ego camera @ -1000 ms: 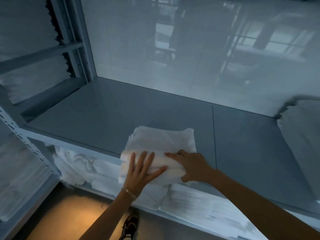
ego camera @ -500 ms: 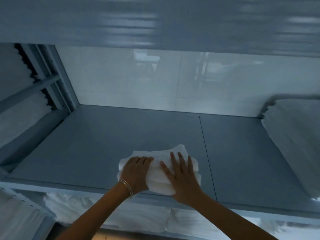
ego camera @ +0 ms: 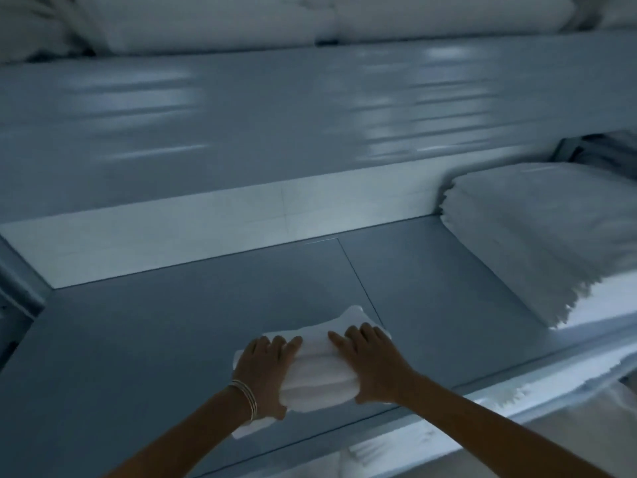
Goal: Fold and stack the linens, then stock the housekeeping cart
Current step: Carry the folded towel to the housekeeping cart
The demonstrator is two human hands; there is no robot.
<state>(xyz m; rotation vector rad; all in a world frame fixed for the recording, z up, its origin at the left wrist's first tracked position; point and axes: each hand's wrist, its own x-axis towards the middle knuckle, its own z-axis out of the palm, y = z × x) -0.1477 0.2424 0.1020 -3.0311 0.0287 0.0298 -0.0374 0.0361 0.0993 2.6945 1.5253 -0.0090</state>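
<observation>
A grey metal shelf (ego camera: 172,339) fills the middle of the view, its surface smooth and dim. A thin seam (ego camera: 358,281) runs across it from back to front, right of centre. Behind the shelf stands a pale glossy wall (ego camera: 206,229). Above the shelf hangs the broad underside of an upper shelf (ego camera: 275,115), streaked with blurred reflections. At the shelf's left end a frame post (ego camera: 17,281) shows.

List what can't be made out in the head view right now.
- Towel: fold count and layers, covered by the left hand and right hand.
- Shelf above: surface detail, smeared by motion blur.
- Stack at right: full extent, cut off by the frame edge.
- Linens below: mostly hidden by the shelf and arms.
</observation>
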